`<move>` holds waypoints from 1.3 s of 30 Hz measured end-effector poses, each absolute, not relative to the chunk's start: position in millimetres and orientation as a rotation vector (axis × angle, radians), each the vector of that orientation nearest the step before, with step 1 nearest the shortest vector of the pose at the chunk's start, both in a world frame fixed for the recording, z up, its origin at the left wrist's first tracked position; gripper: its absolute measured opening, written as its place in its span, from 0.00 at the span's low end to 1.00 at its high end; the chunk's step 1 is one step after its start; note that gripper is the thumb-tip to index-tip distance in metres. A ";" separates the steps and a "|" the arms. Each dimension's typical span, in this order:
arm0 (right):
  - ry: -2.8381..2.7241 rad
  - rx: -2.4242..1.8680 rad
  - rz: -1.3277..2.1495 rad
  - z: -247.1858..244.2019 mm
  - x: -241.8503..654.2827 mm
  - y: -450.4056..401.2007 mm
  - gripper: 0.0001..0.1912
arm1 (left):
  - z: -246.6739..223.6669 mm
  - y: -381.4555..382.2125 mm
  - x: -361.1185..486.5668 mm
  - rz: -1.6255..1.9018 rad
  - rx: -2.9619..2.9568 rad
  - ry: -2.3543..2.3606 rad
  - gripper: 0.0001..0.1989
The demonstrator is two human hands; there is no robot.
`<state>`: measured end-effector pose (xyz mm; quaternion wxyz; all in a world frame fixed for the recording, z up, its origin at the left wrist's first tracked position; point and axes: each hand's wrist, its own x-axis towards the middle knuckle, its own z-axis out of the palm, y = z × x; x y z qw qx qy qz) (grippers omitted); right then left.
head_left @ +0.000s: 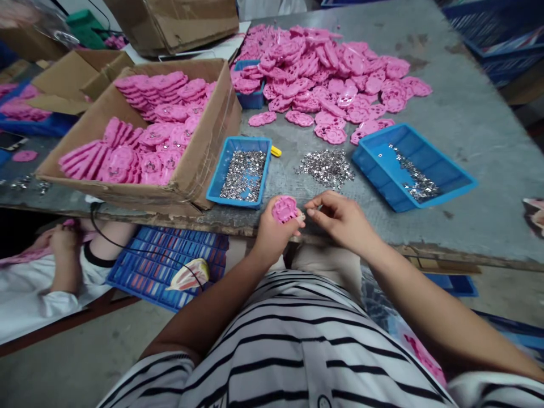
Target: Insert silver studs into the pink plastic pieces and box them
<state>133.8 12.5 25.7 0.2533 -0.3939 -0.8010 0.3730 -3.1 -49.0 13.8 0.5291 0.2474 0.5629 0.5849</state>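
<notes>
My left hand (274, 232) is closed around a pink moulded plastic piece (284, 209), its patterned face turned up, at the table's front edge. Just to the right, my right hand (340, 218) has thumb and forefinger pinched together, a small gap away from the piece. Whatever sits between those fingertips is too small to make out. Beyond the hands lies a loose heap of small shiny metal parts (327, 168). More such parts fill a small blue tray (216, 198) on the left, and some lie in a tilted blue bin (461, 184) on the right.
A cardboard box (204, 164) of stacked pink pieces stands at the left. Behind the trays spreads a large pile of pink pieces (323, 73). A yellow-handled object (276, 152) lies by the small tray. Another person's hand (63, 238) shows at far left, beside a blue crate (170, 249).
</notes>
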 end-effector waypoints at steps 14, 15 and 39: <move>-1.801 -1.103 1.378 25.5 131.8 11.8 0.09 | 16.5 -47.1 -6.2 1.471 0.341 0.980 0.16; -1.726 -1.082 1.378 24.6 130.5 9.7 0.09 | 19.2 -47.0 -7.2 1.500 0.271 0.896 0.14; -1.521 -1.027 1.256 23.0 111.4 -9.9 0.09 | 26.0 -55.9 4.3 1.621 0.265 0.695 0.20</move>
